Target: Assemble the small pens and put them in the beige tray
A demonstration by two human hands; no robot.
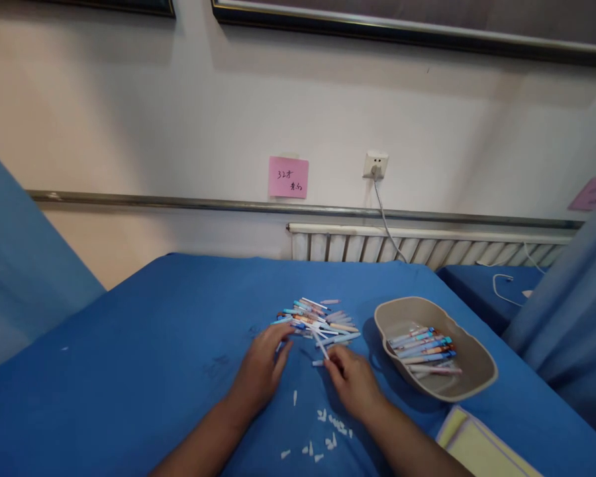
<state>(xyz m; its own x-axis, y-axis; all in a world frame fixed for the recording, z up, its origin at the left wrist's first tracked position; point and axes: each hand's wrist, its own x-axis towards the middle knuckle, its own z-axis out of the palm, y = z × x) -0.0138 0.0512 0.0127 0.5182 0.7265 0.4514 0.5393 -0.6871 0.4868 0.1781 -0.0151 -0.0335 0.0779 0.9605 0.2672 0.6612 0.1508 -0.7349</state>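
Observation:
A heap of several coloured pens (320,318) lies on the blue cloth of the table (144,358). My left hand (261,368) rests palm down with its fingers stretched toward the left edge of the heap, touching a pen there. My right hand (350,379) has its fingers pinched on a thin white pen part (320,344) that sticks up toward the heap. Small white caps (328,430) are scattered on the cloth between my forearms.
A beige tray (477,381) at the right holds several pens (424,350). A yellow cloth (477,447) lies at the near right corner. Behind the table are a radiator (427,246), a wall socket with a cable (375,164) and a pink note (288,177).

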